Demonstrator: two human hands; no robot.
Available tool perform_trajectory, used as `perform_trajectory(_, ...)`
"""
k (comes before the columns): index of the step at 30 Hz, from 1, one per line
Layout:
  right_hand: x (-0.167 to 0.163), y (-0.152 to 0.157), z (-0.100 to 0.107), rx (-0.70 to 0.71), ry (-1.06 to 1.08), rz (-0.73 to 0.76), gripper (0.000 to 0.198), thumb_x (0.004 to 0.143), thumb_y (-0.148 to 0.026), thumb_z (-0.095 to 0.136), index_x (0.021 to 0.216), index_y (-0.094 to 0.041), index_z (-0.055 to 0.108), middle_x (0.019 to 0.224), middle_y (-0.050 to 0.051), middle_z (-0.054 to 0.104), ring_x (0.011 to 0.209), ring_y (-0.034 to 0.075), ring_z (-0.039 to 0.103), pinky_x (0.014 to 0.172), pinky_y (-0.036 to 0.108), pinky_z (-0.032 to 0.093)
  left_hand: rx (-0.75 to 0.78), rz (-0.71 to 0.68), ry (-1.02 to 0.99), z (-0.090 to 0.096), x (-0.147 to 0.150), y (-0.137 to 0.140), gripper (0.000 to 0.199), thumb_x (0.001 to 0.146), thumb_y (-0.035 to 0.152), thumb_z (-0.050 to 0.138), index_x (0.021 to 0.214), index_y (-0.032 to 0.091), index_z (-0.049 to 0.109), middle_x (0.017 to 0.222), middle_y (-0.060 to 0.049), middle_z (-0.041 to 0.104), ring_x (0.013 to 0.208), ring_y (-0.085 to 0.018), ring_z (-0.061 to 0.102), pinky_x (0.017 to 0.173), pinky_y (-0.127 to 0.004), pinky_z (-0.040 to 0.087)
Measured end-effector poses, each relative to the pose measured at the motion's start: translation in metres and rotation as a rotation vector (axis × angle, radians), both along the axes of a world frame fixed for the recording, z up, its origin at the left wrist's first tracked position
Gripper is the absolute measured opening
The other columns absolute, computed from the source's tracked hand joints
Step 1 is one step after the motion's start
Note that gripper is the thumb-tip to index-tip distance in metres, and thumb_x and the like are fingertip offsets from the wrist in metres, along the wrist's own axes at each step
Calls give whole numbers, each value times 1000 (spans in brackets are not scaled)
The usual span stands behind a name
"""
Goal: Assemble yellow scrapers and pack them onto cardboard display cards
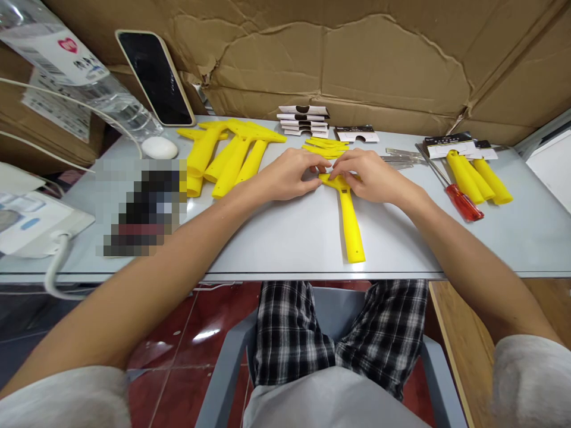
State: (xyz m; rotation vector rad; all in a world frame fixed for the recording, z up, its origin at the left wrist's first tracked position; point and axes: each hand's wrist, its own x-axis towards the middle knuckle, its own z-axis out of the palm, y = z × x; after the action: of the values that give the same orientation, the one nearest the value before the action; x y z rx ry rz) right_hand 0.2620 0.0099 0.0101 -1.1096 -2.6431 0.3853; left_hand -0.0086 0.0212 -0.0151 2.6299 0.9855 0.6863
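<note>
A yellow plastic scraper lies on the tabletop in front of me, its handle pointing toward my lap. My left hand pinches the left end of its wide head. Around the right part of the head, my right hand has its fingers curled and closed. The fingers partly hide the head, so I cannot tell if anything small is between them. Just beyond the hands are several thin yellow strips. Flat metal blades lie right of my right hand.
Several yellow scrapers are piled at left. A red-handled screwdriver lies beside carded yellow scrapers at right. Folded cards are stacked at the back against a cardboard wall. A phone and bottle stand back left.
</note>
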Motion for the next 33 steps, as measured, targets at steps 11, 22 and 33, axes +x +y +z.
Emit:
perform_trajectory(11,-2,-3,1,-22,-16,-13,51,102,-22,41,130,-19,84,140,10,71,131,18,58,123,33,43,2,-6,-12,-1,0,0,45,95,27,71,138,25,85,124,-7,89,113,-28,84,104,-41,63)
perform_trajectory(22,7,3,2,36,-19,-46,50,108,-35,42,138,-20,80,143,12,69,137,21,57,131,39,42,-10,10,-6,1,0,0,44,94,27,72,137,24,84,125,-8,89,113,-29,84,106,-42,63)
perform_trajectory(33,28,11,7,118,28,-165,57,109,-44,43,149,-20,76,150,13,67,140,23,63,135,46,50,-16,42,19,1,-1,-1,45,96,26,72,139,20,83,126,-9,89,114,-27,84,108,-42,63)
